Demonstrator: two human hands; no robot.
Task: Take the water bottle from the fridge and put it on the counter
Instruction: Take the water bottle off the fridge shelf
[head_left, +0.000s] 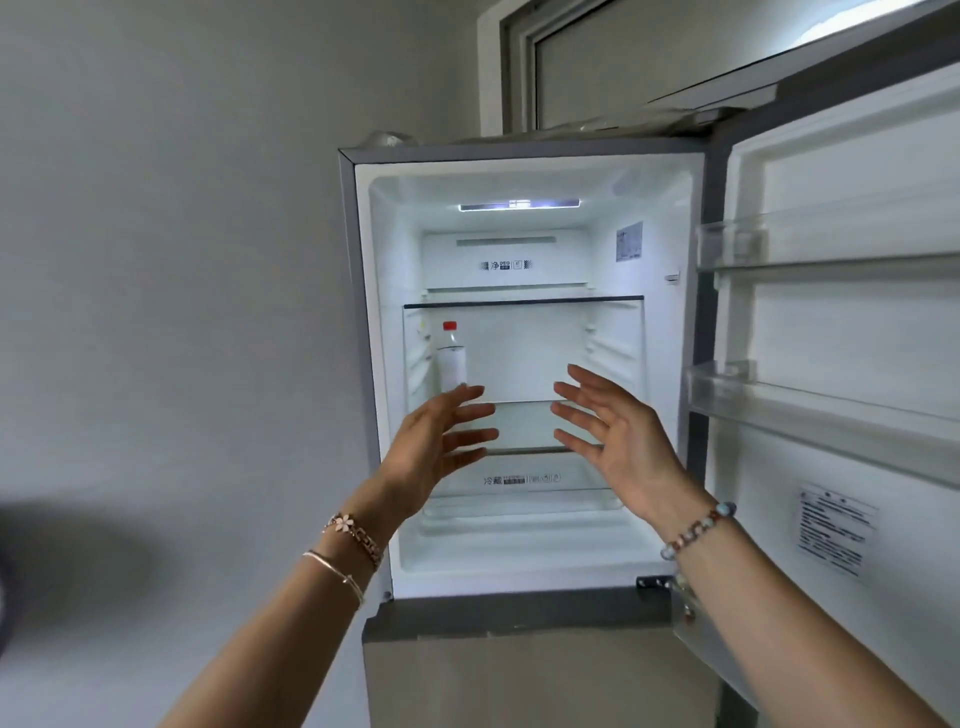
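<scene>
A clear water bottle (452, 358) with a red cap and white label stands upright at the left of the fridge's (358, 364) middle glass shelf (524, 448). My left hand (439, 441) is raised in front of the shelf, fingers spread, its fingertips just below and right of the bottle's base, holding nothing. My right hand (613, 436) is raised opposite it, fingers apart and empty, at the right half of the shelf opening. The bottle's bottom is partly hidden behind my left fingers.
The fridge door (841, 338) stands open to the right, with transparent door bins (810, 410). An upper glass shelf (524, 301) sits above the bottle. A plain grey wall fills the left. A closed lower fridge compartment (519, 680) is below.
</scene>
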